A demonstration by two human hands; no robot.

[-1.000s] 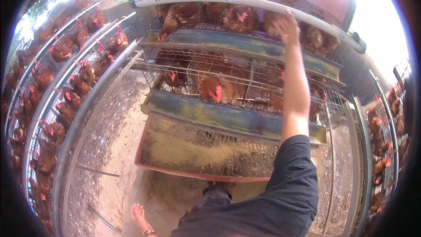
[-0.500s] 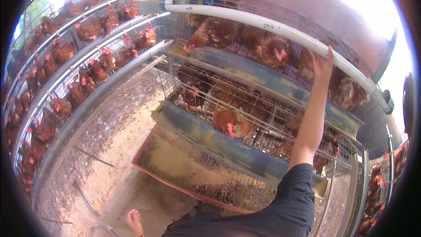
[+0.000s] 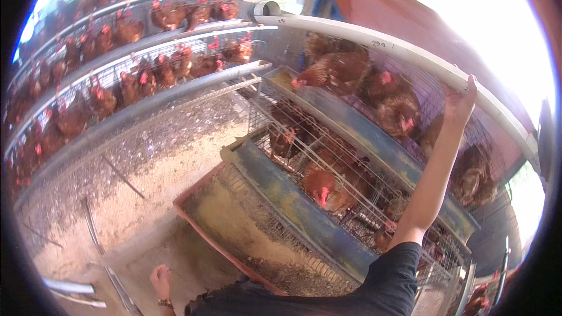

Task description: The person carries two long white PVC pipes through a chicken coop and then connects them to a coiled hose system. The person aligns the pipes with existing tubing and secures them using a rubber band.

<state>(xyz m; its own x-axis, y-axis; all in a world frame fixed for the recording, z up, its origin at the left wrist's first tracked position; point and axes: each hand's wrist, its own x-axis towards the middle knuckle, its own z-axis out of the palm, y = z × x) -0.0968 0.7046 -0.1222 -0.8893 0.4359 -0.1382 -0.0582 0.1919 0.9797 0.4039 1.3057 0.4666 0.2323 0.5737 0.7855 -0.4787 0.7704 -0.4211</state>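
Note:
My right arm reaches up and across the cages. The fingers of my right hand (image 3: 460,103) are wrapped round a long white plastic pipe (image 3: 345,31), with the thumb at its near side. A wide round pipe fitting (image 3: 267,9) sits on the pipe's far left end; my hand is towards its right part. Below the pipe, brown hens (image 3: 335,74) stand in the upper wire cage. Low at the left, my left hand (image 3: 160,281), with a bracelet at the wrist, hangs over the floor with loosely bent fingers and nothing seen in it.
An upper feed trough (image 3: 363,129) and a lower blue trough (image 3: 293,190) run along the cages in front of me. Under them is a tray with a reddish rim (image 3: 202,228). Another row of caged hens (image 3: 126,85) lines the left. Thin metal bars (image 3: 102,251) stand out over the ground.
The view has turned, so the cages slant more steeply. The pipe, still in my right hand, now shows higher against the upper cage, with more of the hens visible beneath it.

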